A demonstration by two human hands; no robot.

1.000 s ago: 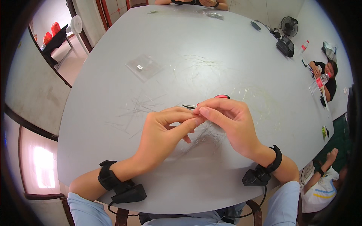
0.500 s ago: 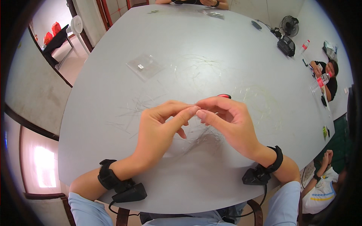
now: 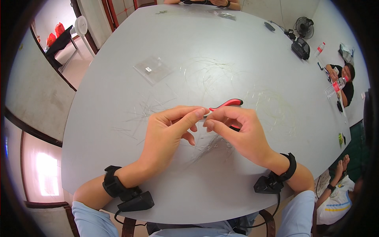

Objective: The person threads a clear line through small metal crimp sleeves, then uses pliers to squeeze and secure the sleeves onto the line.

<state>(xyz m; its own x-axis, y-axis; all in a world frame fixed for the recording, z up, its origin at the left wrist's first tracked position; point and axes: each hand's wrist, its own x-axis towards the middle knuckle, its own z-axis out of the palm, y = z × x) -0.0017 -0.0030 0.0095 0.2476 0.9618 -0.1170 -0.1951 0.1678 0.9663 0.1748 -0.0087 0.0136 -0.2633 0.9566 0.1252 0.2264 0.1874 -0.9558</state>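
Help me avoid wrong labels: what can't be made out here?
All in the head view:
- Whether the left hand or right hand pinches a strand: too small.
- Pliers: partly covered by the right hand.
- Loose strands: too fine to count.
- Person across the table: cut off by the top edge.

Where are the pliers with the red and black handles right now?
In the head view, the red-and-black-handled pliers lie on the smooth grey table, slightly right of centre, partly hidden behind the person's bare right hand.
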